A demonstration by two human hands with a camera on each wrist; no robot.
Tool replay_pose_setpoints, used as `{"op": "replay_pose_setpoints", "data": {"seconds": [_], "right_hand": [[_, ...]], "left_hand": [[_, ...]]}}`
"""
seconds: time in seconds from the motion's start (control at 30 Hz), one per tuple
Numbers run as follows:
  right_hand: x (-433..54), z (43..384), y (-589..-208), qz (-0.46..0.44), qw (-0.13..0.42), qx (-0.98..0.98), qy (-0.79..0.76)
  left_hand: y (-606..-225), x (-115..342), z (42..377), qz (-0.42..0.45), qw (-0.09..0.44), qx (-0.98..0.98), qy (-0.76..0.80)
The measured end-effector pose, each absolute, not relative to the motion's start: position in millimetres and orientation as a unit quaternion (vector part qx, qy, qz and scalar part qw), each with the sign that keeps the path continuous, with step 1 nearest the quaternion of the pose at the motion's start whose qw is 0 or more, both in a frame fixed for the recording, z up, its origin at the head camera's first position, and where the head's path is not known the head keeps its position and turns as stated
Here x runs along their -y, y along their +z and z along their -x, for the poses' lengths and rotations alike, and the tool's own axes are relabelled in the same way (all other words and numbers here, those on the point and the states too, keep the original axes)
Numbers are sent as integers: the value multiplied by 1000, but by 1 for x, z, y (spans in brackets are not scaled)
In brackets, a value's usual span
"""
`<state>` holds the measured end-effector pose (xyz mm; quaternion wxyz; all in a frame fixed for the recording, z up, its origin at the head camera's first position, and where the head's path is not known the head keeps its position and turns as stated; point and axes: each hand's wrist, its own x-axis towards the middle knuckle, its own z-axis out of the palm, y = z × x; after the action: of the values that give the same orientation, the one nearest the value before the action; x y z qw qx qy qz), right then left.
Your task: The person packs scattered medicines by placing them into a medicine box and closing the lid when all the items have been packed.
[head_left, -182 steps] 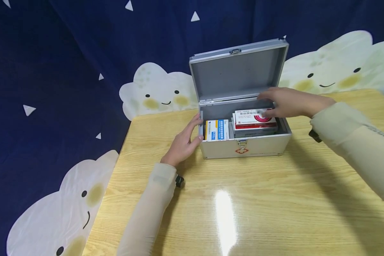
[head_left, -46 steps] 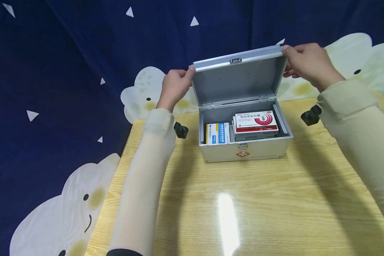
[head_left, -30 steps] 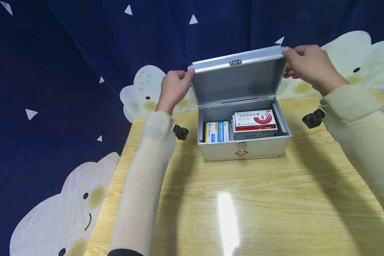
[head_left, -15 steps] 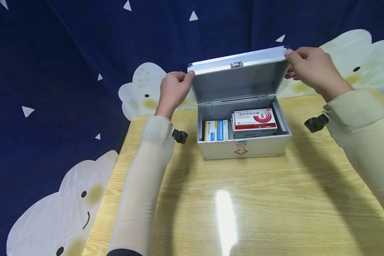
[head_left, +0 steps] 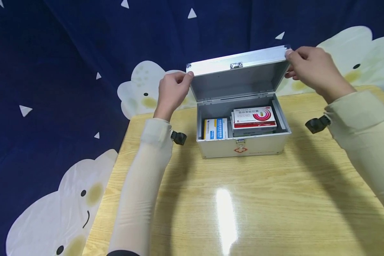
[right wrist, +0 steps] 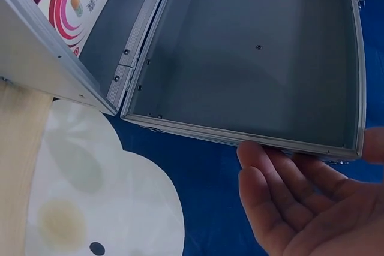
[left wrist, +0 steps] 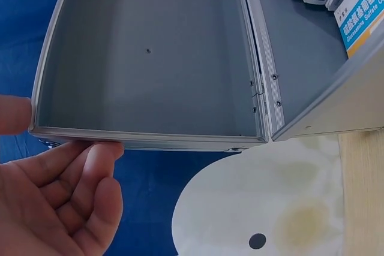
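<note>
A silver first-aid box (head_left: 224, 148) with a red cross on its front stands on the table, its hinged lid (head_left: 236, 80) raised and tilted. My left hand (head_left: 174, 90) grips the lid's left front corner, thumb on the front edge and fingers behind the side in the left wrist view. At the opposite corner my right hand (head_left: 315, 67) pinches the lid the same way. Inside the box, a blue, white and yellow medicine box (head_left: 216, 128) lies at the left. A white and red medicine box (head_left: 253, 117) tops a stack at the right.
The box rests near the back of the wooden table (head_left: 259, 199). Behind it hangs a dark blue curtain (head_left: 83, 53) with white triangles and smiling clouds. A metal latch (head_left: 240, 143) sits on the box's front.
Earlier the left hand was at the box's side and the right hand over the medicine boxes. Both hands since took hold of the lid, which has tilted slightly forward.
</note>
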<state>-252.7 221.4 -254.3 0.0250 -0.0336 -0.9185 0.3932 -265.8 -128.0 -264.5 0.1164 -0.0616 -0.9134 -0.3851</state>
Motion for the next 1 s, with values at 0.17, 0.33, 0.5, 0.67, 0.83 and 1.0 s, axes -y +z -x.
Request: {"op": "replay_pose_setpoints", "data": {"seconds": [0.17, 0.33, 0.5, 0.67, 0.83, 1.0], "right_hand": [[-221, 251, -256, 38, 25, 916, 398], [-221, 250, -258, 40, 25, 917, 397], [-223, 247, -258, 42, 32, 913, 405], [-225, 242, -257, 41, 35, 912, 408], [-224, 237, -258, 41, 24, 916, 399], [-224, 233, -260, 49, 10, 925, 377]], "left_hand": [[-265, 129, 265, 71, 112, 906, -402], [-269, 130, 264, 73, 109, 904, -407], [-270, 131, 264, 83, 106, 903, -407], [-269, 133, 262, 92, 111, 904, -402], [-272, 135, 258, 104, 114, 905, -396], [-277, 137, 253, 113, 116, 907, -389]]}}
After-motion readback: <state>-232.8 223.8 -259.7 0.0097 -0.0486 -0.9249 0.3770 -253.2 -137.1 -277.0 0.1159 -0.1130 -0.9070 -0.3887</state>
